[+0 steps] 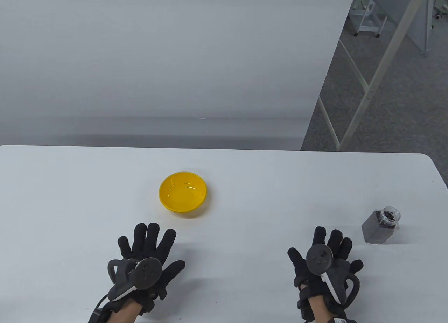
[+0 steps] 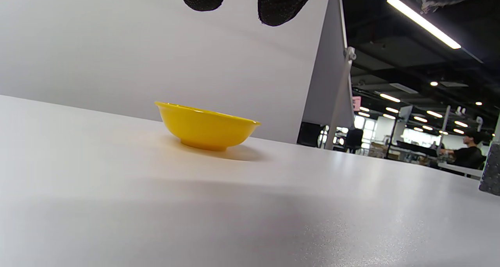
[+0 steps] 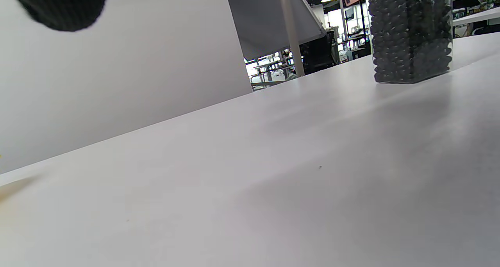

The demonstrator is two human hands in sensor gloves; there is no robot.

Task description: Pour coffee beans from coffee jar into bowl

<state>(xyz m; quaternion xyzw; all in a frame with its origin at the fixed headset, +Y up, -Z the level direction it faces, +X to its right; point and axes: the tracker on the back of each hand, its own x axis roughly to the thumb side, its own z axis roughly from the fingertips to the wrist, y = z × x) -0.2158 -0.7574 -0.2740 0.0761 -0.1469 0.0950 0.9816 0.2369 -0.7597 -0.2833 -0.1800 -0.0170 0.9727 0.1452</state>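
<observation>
Both hands flat over the white surface (image 1: 245, 183), palms down, fingers spread wide, holding nothing. Left hand (image 1: 148, 256) sits just behind the yellow bowl (image 1: 183, 191); bowl is ahead of its fingertips and slightly toward the right hand, upright, no beans in it. Right hand (image 1: 323, 258) is near the coffee jar (image 1: 380, 225), not touching; jar stands ahead of it on its outer side, upright, lid off, packed with dark coffee beans (image 3: 410, 36). Bowl and jar well apart. Left wrist view: two gloved fingertips (image 2: 285, 3) hang above the surface.
</observation>
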